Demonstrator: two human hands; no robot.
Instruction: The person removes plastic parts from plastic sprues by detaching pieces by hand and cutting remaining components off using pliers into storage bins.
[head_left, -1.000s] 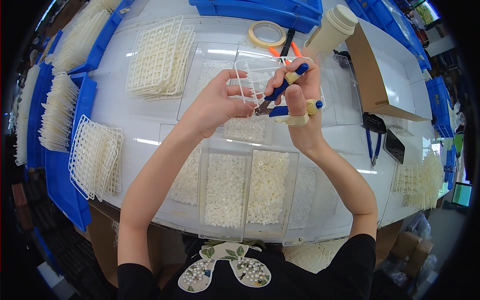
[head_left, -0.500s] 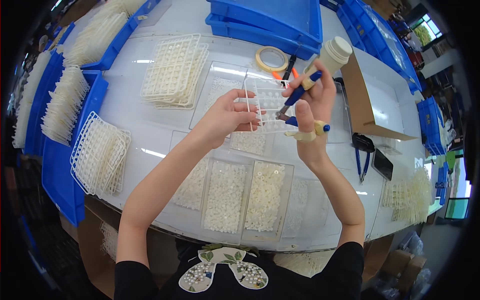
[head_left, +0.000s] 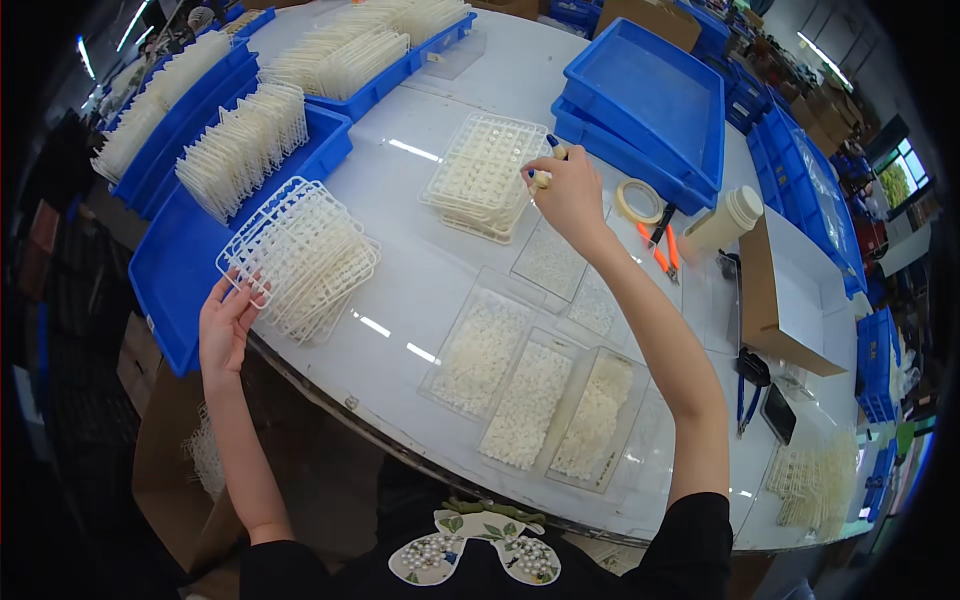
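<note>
My left hand [head_left: 225, 325] grips the near left corner of a white plastic lattice frame [head_left: 262, 240], fingers hooked through its rim. That frame lies on or just above a leaning pile of similar frames [head_left: 335, 265] at the left. My right hand [head_left: 572, 195] is closed round nippers with blue and cream handle ends [head_left: 541, 180]; their jaws are hidden. It hovers at the right edge of a second stack of white frames [head_left: 485, 165]. Below it, clear trays hold small white parts: one tray [head_left: 530, 405], a yellower one [head_left: 595, 415] and one to the left [head_left: 475, 350].
A blue tray [head_left: 175, 270] with upright frames stands at the left, more behind. Stacked blue trays [head_left: 650, 85] sit at the back. Tape [head_left: 640, 200], an orange-handled tool [head_left: 656, 250], a white bottle [head_left: 730, 215], a cardboard box [head_left: 780, 290] and a phone [head_left: 778, 413] lie right.
My hands have parted from the frame held mid-table. The left has reached to the left pile and grips a frame there; the right has moved to the back stack, still with the nippers. The view has shifted left.
</note>
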